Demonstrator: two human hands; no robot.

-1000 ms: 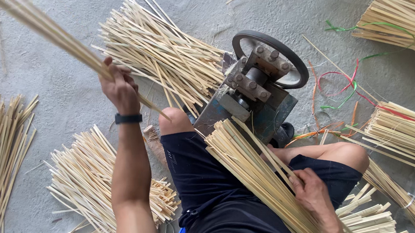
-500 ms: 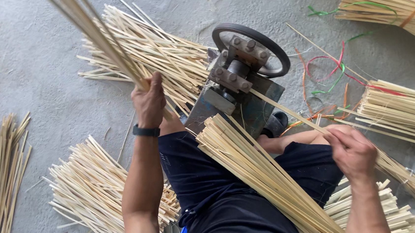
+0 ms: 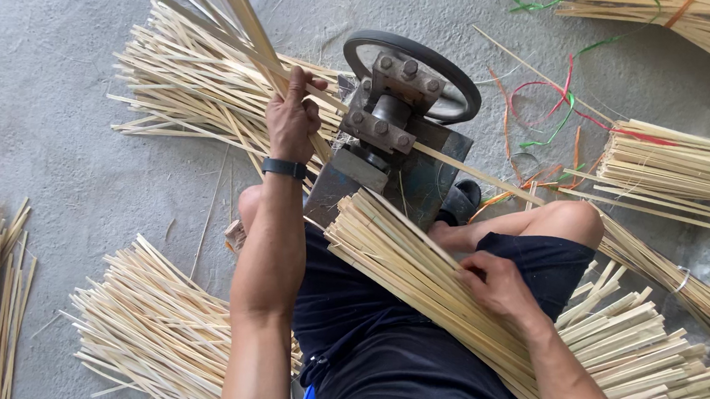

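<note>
Several thin bamboo strips (image 3: pixel 227 24) are clamped in the closed left hand (image 3: pixel 291 120), raised beside the metal splitting machine (image 3: pixel 396 129) with its black wheel (image 3: pixel 413 77). In the same head view, a thick bundle of strips (image 3: pixel 412 279) lies across the lap, and the right hand (image 3: pixel 497 285) is pressed onto it, fingers curled loosely over the strips. Loose strip piles (image 3: pixel 155 342) are spread on the concrete floor (image 3: pixel 47 148).

Bare concrete floor (image 3: pixel 53 122) lies open at ten o'clock — elsewhere bamboo strip piles (image 3: pixel 194 85) crowd in, the metal machine (image 3: pixel 400 128) blocks twelve, bundles (image 3: pixel 682 165) fill three.
</note>
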